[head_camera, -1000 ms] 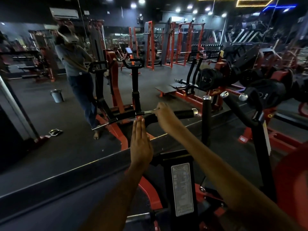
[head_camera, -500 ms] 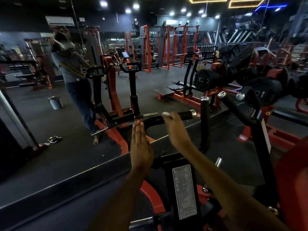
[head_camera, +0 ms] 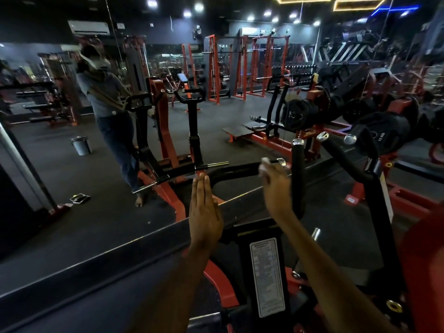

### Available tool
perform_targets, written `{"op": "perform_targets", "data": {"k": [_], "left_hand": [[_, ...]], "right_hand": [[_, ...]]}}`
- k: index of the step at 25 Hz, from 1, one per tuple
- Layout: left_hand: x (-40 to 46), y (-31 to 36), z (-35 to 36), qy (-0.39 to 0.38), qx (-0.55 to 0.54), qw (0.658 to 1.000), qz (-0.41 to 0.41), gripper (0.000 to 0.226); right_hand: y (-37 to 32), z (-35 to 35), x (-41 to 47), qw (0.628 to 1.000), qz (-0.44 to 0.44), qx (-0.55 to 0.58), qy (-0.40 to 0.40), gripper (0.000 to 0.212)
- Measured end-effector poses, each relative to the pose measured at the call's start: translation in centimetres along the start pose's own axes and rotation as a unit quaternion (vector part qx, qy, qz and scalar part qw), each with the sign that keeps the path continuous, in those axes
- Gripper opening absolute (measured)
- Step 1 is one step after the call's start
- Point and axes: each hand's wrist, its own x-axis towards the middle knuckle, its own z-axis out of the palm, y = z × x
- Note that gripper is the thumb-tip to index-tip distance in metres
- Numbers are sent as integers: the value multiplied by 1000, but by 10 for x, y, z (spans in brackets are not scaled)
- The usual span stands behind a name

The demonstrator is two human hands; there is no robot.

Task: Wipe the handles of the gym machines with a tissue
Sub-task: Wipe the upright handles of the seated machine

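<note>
A black horizontal handle [head_camera: 236,169] with a chrome end cap runs across the middle of the view. My right hand [head_camera: 276,186] grips it near its right end, with a white tissue [head_camera: 265,161] showing above the fingers. My left hand [head_camera: 204,210] is held flat with straight fingers together, pointing up toward the handle's left part; whether it touches the bar is unclear. An upright black handle [head_camera: 297,174] stands just right of my right hand, and an angled black handle [head_camera: 341,157] lies further right.
A wall mirror [head_camera: 72,176] ahead reflects a person and the machine. A white label plate [head_camera: 266,276] sits on the machine's black post below. Weight plates [head_camera: 384,131] hang at the right, and a small bin [head_camera: 81,145] appears in the reflection.
My right hand has slid rightward along the horizontal handle toward its chrome end, tissue with it. My left hand has stayed flat in about the same place.
</note>
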Motion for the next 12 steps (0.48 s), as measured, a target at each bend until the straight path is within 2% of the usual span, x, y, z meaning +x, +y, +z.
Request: {"op": "perform_targets", "data": {"k": [2, 4, 7, 8, 9, 10, 11, 12], "left_hand": [[1, -3, 3, 2, 11, 1000, 7, 57], [1, -4, 4, 5, 26, 1000, 5, 61], [1, -5, 6, 5, 119, 993, 15, 66], [1, -5, 6, 4, 150, 988, 24, 66], [0, -5, 6, 6, 170, 985, 32, 66], [0, -5, 6, 1, 179, 983, 34, 66], [1, -5, 6, 3, 181, 983, 36, 65], [1, -6, 7, 6, 179, 983, 34, 65]], "right_hand": [[31, -19, 16, 988, 123, 2, 93, 24], [24, -9, 10, 982, 163, 5, 97, 24], [-13, 29, -21, 994, 51, 72, 62, 23], [-19, 34, -24, 991, 38, 92, 85, 23], [-17, 34, -20, 981, 66, 129, 128, 22], [-11, 31, -12, 959, 132, 177, 176, 22], [-3, 24, -2, 917, 224, 242, 224, 22], [5, 15, 10, 857, 325, 315, 247, 23]]}}
